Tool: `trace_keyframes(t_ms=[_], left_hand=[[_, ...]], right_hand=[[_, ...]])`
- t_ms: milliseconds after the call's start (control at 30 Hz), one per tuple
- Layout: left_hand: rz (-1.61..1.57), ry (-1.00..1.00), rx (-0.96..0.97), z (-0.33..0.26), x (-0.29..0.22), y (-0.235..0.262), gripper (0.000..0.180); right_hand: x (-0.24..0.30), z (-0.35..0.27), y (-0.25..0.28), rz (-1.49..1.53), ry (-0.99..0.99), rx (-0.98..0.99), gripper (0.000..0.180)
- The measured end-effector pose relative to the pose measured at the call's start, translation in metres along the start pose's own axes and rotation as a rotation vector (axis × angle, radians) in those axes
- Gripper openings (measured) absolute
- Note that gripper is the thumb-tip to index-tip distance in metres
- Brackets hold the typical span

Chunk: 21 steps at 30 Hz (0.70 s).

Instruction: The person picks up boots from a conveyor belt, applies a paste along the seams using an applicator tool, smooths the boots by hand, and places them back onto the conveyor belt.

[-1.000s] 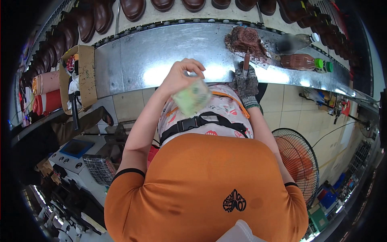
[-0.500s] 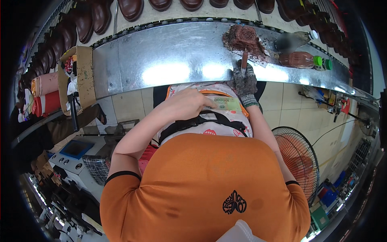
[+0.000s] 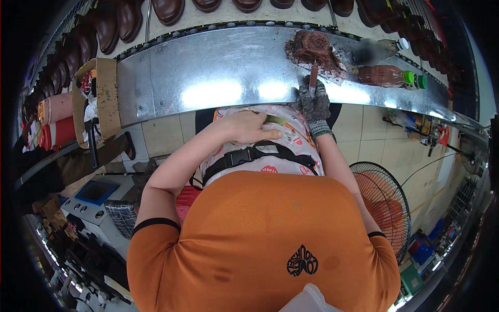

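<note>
My bare left hand [image 3: 244, 127] is over the printed apron [image 3: 241, 162] on my lap, its fingers and thumb closed at a green banknote [image 3: 275, 120]. Only a narrow part of the note shows; my hand and the apron's orange-trimmed pocket hide the rest. A grey knitted glove covers my right hand [image 3: 315, 106] at the metal table's near edge. That hand is closed round a slim syringe [image 3: 313, 77] with brown contents, which points away from me. Just beyond its tip sits a crumbly reddish-brown block [image 3: 312, 46] on a stained sheet [image 3: 335, 78].
Right of the block lie a brown-filled bottle [image 3: 382, 76] with a green cap and a clear bottle [image 3: 375, 52] with a white cap. At left stands a cardboard box [image 3: 107, 99]. Brown shoes [image 3: 169, 11] line the far rack. A fan [image 3: 382, 208] stands right of me.
The banknote lay spread out under my left fingers; now it is mostly covered and seen narrow, with my left hand closed at it. My right hand with the syringe has barely moved.
</note>
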<state>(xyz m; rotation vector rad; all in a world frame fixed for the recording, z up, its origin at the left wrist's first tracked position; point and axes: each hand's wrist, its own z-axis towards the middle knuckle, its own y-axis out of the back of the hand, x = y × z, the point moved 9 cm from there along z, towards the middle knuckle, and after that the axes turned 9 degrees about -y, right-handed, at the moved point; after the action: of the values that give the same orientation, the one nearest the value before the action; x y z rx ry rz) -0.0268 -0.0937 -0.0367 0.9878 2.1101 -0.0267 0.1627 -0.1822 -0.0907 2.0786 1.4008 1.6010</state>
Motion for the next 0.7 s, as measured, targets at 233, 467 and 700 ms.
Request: trace_keyframes(t_ms=[233,467,700], left_hand=[[-0.074,-0.264,-0.112,0.023,-0.032,0.015,0.077],[0.031,-0.162,-0.394,0.036,-0.018,0.016,0.047],[0.052,-0.127,-0.459,0.031,-0.022,0.019,0.042]], right_hand=[[0.006,-0.003,0.0,0.013,0.032,0.005,0.044],[0.004,-0.001,-0.002,0.021,0.005,0.017,0.044],[0.015,-0.004,0.003,-0.135,0.16,-0.076,0.043]])
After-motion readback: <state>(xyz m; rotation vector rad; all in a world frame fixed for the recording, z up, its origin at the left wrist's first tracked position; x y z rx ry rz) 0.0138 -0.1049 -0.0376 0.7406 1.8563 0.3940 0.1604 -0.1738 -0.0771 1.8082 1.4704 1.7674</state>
